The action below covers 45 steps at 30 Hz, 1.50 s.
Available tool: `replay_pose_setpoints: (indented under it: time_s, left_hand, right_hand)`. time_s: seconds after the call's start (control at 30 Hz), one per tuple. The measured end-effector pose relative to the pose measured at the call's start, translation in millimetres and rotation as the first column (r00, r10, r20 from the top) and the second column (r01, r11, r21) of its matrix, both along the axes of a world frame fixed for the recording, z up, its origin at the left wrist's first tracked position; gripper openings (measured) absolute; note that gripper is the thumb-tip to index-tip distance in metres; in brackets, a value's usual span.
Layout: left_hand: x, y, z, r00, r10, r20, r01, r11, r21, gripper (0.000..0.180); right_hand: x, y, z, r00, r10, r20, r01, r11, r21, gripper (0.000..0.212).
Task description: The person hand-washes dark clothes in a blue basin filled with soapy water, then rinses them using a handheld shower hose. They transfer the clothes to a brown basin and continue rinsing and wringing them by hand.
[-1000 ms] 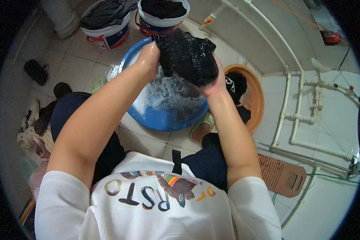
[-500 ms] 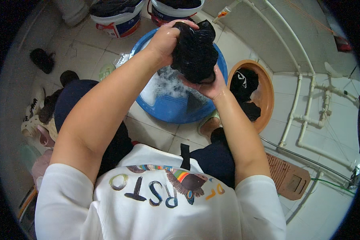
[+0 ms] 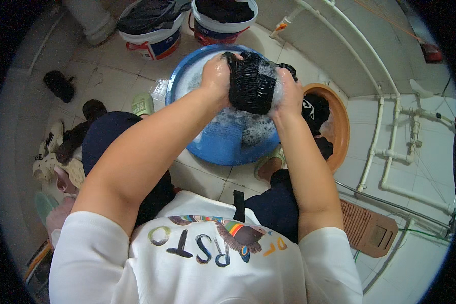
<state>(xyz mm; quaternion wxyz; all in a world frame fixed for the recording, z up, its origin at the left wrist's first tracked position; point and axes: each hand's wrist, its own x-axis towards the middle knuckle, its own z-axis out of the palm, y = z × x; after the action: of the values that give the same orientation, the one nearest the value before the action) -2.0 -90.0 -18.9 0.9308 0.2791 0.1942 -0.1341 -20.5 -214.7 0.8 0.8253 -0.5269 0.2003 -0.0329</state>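
Observation:
Above a round blue basin (image 3: 223, 155) of sudsy water, a wet black garment with a gathered, elastic-looking band (image 3: 252, 85) is stretched between my hands. My left hand (image 3: 216, 80) is closed on its left edge, the fingertips curling over the top. White foam clings to my right hand (image 3: 289, 95), which grips the bunched right end; some of its fingers are hidden by the cloth. Beneath, foam floats on the water in the basin, and a ridged blue surface shows through.
An orange-brown basin (image 3: 342, 126) with dark clothes stands to the right. Behind are two buckets, one (image 3: 159, 45) left and another (image 3: 223, 30) right, holding dark cloth. A brown washboard (image 3: 372, 229) lies near white pipes (image 3: 377, 137). Shoes (image 3: 48, 164) sit at left.
The garment has come down and to the right, and its band is now spread between my hands. My right hand has moved from beneath it to its right end.

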Motion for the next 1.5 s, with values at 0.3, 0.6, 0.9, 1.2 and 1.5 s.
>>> replay_pose_setpoints:
  time_s: [0.3,0.6,0.9,1.2,1.5]
  left_hand:
    - [1.8,-8.4,-25.9,0.95,-0.235,-0.204,0.245,0.969,0.025,0.021]
    - [-10.7,-8.2,-22.1,0.849,-0.505,-0.155,0.518,0.853,0.066,0.022]
    - [-16.3,-5.8,-50.1,0.766,-0.509,-0.392,0.595,0.793,0.133,0.024]
    - [2.2,10.0,6.2,0.718,-0.676,-0.166,0.573,0.438,0.693,0.069]
    - [10.1,42.0,-23.1,0.917,-0.362,-0.164,0.371,0.632,0.681,0.06]
  right_hand:
    - [-9.7,5.3,16.9,0.794,0.501,0.344,0.124,0.42,-0.899,0.014]
    - [-29.4,13.6,34.8,0.522,0.809,0.27,0.314,0.113,-0.943,0.016]
    - [-26.4,-31.6,-34.4,0.934,0.299,-0.194,-0.341,0.59,-0.732,0.038]
    - [-44.3,-254.5,-87.5,0.849,-0.458,-0.264,0.524,0.797,0.3,0.032]
    - [-76.3,-161.0,-134.7,0.719,-0.138,-0.681,-0.071,0.96,-0.269,0.042]
